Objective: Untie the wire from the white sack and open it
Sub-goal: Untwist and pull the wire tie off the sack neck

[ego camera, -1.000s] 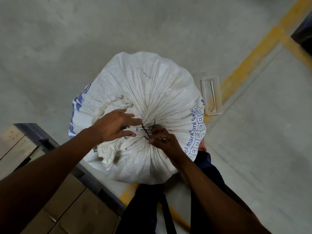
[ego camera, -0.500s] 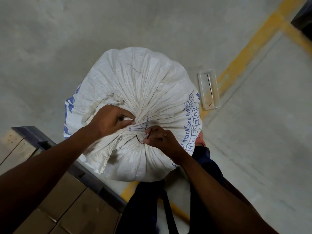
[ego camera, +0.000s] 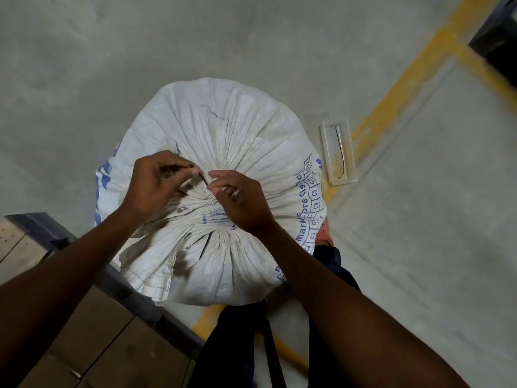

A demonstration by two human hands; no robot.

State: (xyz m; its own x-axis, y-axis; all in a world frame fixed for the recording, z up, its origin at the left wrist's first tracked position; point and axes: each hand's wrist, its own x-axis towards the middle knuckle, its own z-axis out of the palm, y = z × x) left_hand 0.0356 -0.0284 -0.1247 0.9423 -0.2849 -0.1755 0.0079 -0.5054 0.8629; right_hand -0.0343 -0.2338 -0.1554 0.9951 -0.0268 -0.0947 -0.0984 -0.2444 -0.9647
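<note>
A full white woven sack (ego camera: 237, 130) with blue print stands on the concrete floor, seen from above, its mouth gathered into pleats near the middle. A thin dark wire (ego camera: 203, 181) sticks up from the gathered fabric between my two hands. My left hand (ego camera: 159, 180) pinches one side of the wire at the gather. My right hand (ego camera: 240, 200) pinches the other side with thumb and forefinger. Most of the wire is hidden under my fingers and the folds. A loose flap of the sack's mouth hangs toward the lower left.
A clear plastic tray (ego camera: 338, 152) holding a single bent dark wire lies on the floor right of the sack. Yellow floor lines (ego camera: 402, 88) run diagonally. A dark metal frame (ego camera: 42, 228) with cardboard boxes (ego camera: 112, 345) stands at lower left. My dark trousers are below the sack.
Both hands have shifted up onto the gather's top. The left hand let go of the bunched fabric and now pinches at the wire. The sack's mouth looks looser.
</note>
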